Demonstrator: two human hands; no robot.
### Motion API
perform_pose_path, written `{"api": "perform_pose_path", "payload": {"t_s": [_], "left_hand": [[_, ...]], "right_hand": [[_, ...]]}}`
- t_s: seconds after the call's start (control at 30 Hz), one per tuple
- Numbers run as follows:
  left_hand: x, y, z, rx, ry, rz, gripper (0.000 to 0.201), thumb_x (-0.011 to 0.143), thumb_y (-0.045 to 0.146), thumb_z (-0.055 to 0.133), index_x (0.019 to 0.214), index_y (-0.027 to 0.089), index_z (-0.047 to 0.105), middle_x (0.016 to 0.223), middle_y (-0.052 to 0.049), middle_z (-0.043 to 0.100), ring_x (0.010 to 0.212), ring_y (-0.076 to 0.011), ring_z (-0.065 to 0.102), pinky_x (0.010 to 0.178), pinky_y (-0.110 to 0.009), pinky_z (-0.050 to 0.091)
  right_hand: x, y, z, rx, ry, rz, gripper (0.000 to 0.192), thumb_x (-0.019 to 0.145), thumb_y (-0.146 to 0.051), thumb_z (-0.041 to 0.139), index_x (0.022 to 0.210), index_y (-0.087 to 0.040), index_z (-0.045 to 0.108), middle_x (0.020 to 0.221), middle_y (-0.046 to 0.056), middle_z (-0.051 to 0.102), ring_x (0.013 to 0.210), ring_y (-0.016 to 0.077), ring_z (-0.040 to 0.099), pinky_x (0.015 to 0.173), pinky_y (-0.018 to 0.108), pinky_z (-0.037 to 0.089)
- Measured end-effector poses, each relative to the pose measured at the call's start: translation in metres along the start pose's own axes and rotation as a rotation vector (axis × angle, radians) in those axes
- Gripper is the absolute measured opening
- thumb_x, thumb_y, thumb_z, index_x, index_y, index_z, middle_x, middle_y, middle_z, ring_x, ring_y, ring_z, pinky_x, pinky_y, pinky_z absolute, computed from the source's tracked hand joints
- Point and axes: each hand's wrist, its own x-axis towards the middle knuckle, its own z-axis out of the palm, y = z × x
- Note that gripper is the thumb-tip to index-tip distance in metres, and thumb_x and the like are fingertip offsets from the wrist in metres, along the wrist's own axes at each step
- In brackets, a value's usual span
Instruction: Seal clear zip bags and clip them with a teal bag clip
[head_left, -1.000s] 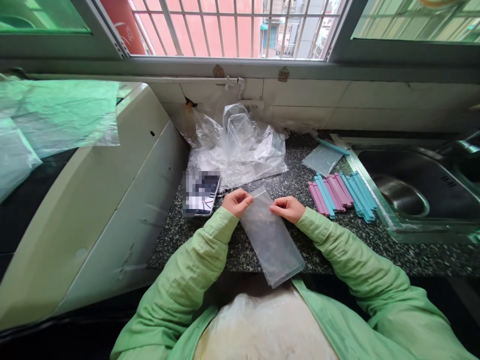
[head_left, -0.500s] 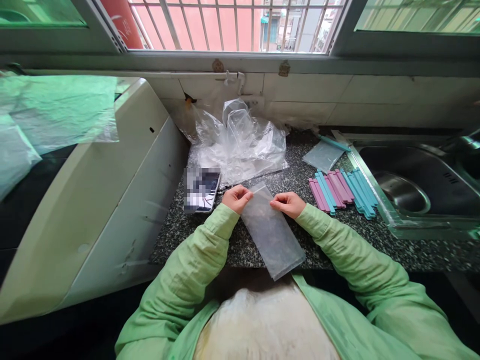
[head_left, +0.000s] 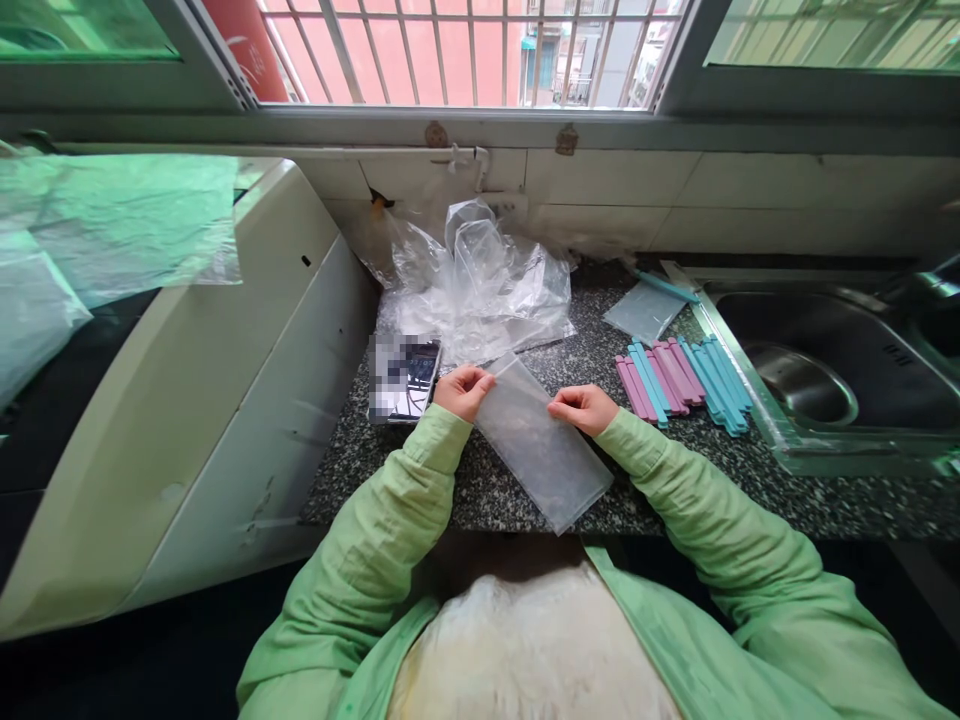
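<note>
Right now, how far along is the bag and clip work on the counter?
Early. Done: one flat bag by the sink seems to carry a blue clip on its far edge. In hand: left hand and right hand pinch the top of a clear bag, no clip on it. Left: a row of pink and blue clips lies unused, and a heap of clear bags waits behind.

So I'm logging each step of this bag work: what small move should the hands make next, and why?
Probably the right hand should reach right for one of the clip sticks. Both hands pinch the far end of the clear bag, the left hand at its left corner, and the bag lies flat on the counter with no stick on it.
</note>
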Motion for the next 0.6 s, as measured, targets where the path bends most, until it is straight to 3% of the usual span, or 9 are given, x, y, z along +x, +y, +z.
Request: {"api": "perform_pose_path", "payload": {"t_s": [0.4,0.6], "left_hand": [[0.0,0.0,0.0,-0.037,0.099,-0.056,0.021,0.064,0.033,0.057,0.055,0.015,0.056,0.047,0.005,0.042,0.048,-0.0064,0.036,0.048,-0.02,0.03],[0.003,-0.002,-0.002,-0.026,0.137,-0.007,0.021,0.063,0.034,0.057,0.054,0.015,0.057,0.049,0.004,0.043,0.051,-0.0075,0.039,0.048,-0.02,0.031]], "right_hand": [[-0.012,0.002,-0.005,0.014,-0.053,0.048,0.036,0.063,-0.049,0.053,0.057,-0.014,0.053,0.05,-0.003,0.041,0.047,0.007,0.034,0.044,0.022,0.026],[-0.02,0.004,-0.009,-0.044,0.014,0.034,0.035,0.065,-0.048,0.051,0.053,-0.015,0.05,0.046,-0.004,0.036,0.045,0.0062,0.031,0.043,0.022,0.024]]}}
